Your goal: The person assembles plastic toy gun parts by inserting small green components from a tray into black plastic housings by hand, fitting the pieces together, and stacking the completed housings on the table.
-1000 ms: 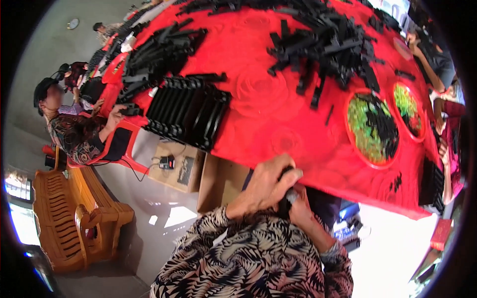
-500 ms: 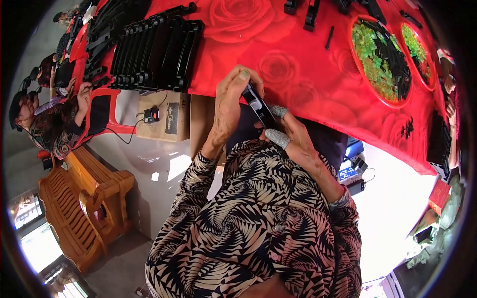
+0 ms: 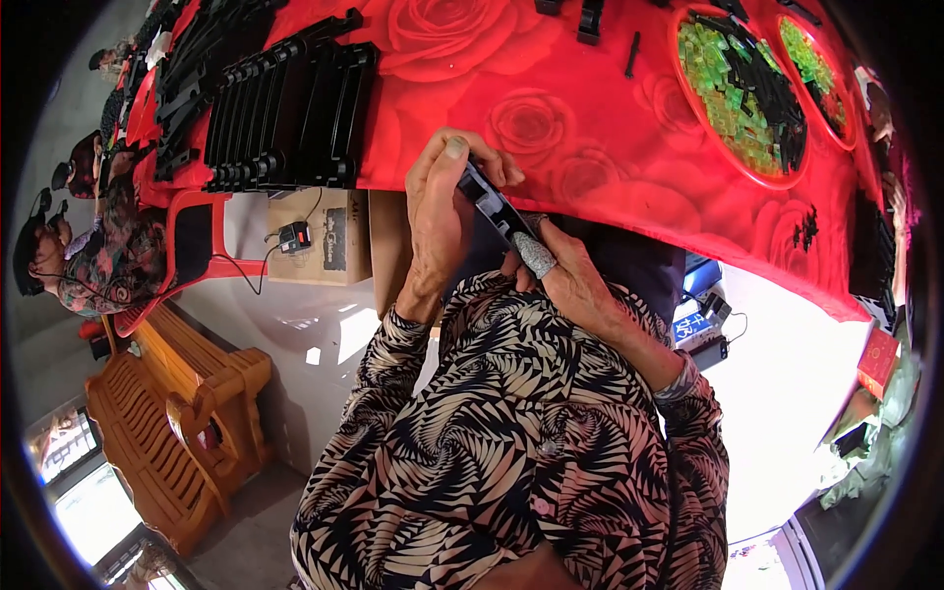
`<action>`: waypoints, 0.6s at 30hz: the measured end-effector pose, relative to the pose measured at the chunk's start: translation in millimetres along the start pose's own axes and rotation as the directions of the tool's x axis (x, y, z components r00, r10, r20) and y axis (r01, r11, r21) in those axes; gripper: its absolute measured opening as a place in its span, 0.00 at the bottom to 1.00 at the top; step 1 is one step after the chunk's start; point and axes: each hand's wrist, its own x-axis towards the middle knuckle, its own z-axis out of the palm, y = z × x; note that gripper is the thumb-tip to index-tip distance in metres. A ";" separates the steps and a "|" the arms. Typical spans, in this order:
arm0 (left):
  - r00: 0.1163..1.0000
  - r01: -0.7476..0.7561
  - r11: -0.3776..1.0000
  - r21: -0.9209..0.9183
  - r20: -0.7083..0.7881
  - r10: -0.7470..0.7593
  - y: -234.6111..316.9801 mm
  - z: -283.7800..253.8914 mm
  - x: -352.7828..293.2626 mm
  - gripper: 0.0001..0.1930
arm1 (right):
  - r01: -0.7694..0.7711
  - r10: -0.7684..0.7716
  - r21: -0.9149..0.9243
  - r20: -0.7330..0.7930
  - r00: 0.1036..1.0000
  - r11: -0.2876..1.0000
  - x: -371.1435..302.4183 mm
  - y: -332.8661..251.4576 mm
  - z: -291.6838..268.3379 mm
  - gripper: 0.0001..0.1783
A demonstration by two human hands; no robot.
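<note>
My left hand (image 3: 438,197) is wrapped round the upper end of a long, narrow black plastic part (image 3: 495,208) with a pale piece in its channel. The part slants down to the right, just off the table's near edge above my lap. At its lower end my right hand (image 3: 580,285) grips it, the thumb in a grey finger cover (image 3: 534,256) pressed along the part. The other right fingers are mostly hidden behind and beneath it. Whether they hold anything small cannot be made out.
Stacked black plastic parts (image 3: 285,118) line the left of the red rose-patterned tablecloth (image 3: 560,88). At the right a red basin (image 3: 777,183) holds green-yellow and black pieces, with another basin (image 3: 844,145) beside it. One thin black strip (image 3: 632,54) lies between. A person (image 3: 108,236) sits far left.
My right thumb has come up against the lower end of the black part; its fingers were spread wider around it before. The part has shifted slightly left, and the whole view has moved a little.
</note>
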 end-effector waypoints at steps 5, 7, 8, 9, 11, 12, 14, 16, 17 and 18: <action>0.996 0.091 0.989 -0.120 -0.011 -0.093 7.9 11.4 -2.1 0.15 | 0.121 -0.124 -0.074 -0.045 0.991 0.990 -4.2 -6.1 0.5 0.13; 0.994 0.099 0.989 -0.109 -0.023 -0.102 8.4 12.8 -4.3 0.15 | 0.136 -0.140 -0.080 -0.044 0.989 0.987 -3.8 -4.6 -0.1 0.15; 0.994 0.098 0.990 -0.102 -0.034 -0.102 7.9 13.9 -5.1 0.15 | 0.154 -0.158 -0.092 -0.042 0.987 0.984 -3.5 -4.2 -0.5 0.17; 0.994 0.094 0.991 -0.096 -0.044 -0.098 6.8 13.7 -5.7 0.16 | 0.157 -0.161 -0.094 -0.042 0.986 0.983 -3.1 -3.5 0.4 0.17; 0.994 0.094 0.991 -0.092 -0.046 -0.098 3.8 10.8 -7.4 0.16 | 0.130 -0.139 -0.114 -0.075 0.987 0.985 -2.8 -3.1 2.9 0.14; 0.994 0.094 0.992 -0.088 -0.047 -0.098 3.3 9.5 -5.2 0.16 | 0.140 -0.150 -0.122 -0.075 0.986 0.983 -1.8 -1.8 2.3 0.14; 0.995 0.078 0.993 -0.091 -0.050 -0.083 4.3 6.9 -5.4 0.16 | 0.093 -0.098 -0.129 -0.038 0.994 0.987 -0.7 3.2 1.3 0.11; 0.996 0.062 0.992 -0.108 -0.053 -0.068 4.4 2.2 -9.5 0.16 | 0.115 -0.122 -0.150 -0.041 0.992 0.982 1.0 4.6 1.4 0.09; 0.997 0.054 0.992 -0.110 -0.051 -0.060 5.2 2.6 -8.2 0.16 | 0.128 -0.137 -0.164 -0.046 0.989 0.978 2.1 5.3 1.2 0.08; 0.997 0.041 0.993 -0.109 -0.059 -0.048 6.9 2.5 -8.8 0.16 | 0.092 -0.099 -0.119 -0.054 0.994 0.989 2.0 2.8 1.9 0.09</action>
